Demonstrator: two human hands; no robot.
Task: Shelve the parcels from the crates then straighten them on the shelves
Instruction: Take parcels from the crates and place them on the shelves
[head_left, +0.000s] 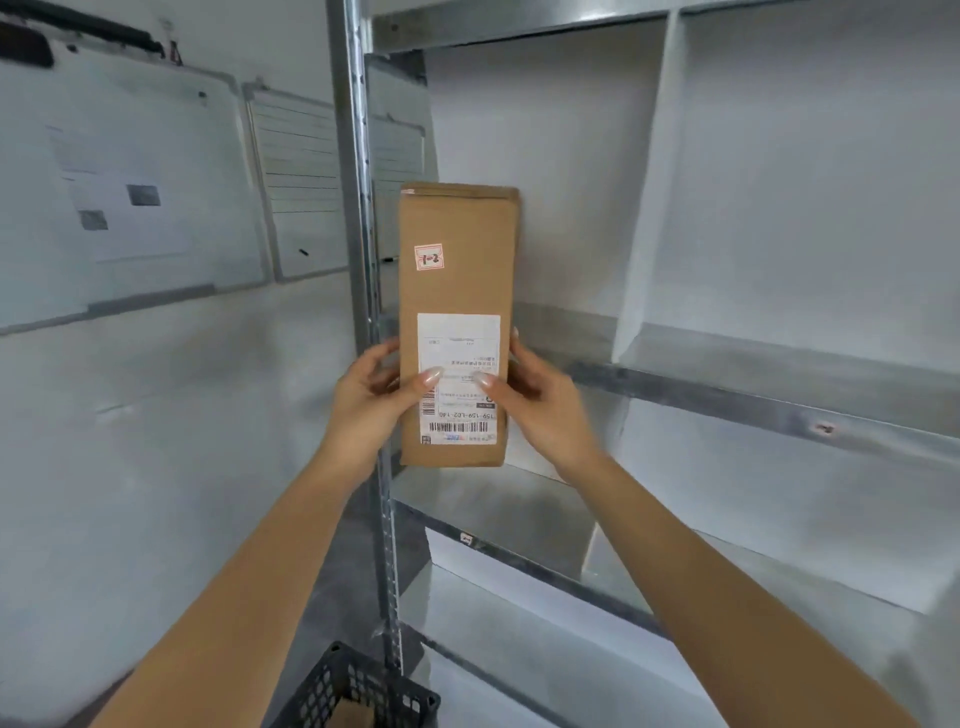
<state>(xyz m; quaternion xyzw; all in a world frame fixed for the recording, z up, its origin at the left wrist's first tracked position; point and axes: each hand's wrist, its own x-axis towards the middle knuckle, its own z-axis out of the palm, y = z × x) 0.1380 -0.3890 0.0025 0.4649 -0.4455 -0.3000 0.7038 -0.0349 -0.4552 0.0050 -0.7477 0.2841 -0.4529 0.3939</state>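
Note:
A tall brown cardboard parcel (457, 291) stands upright in the air in front of the left end of the metal shelving (727, 395). It carries a white shipping label, upside down, and a small red-edged sticker reading 1-2. My left hand (371, 402) grips its lower left edge, thumb on the label. My right hand (537, 402) grips its lower right edge, thumb also on the label. At the bottom edge a black mesh crate (343, 686) shows one corner, with something brown inside.
The shelves have white dividers (644, 208) and a grey upright post (358, 208) just left of the parcel. The compartments in view hold nothing. Whiteboards (130, 182) hang on the wall to the left.

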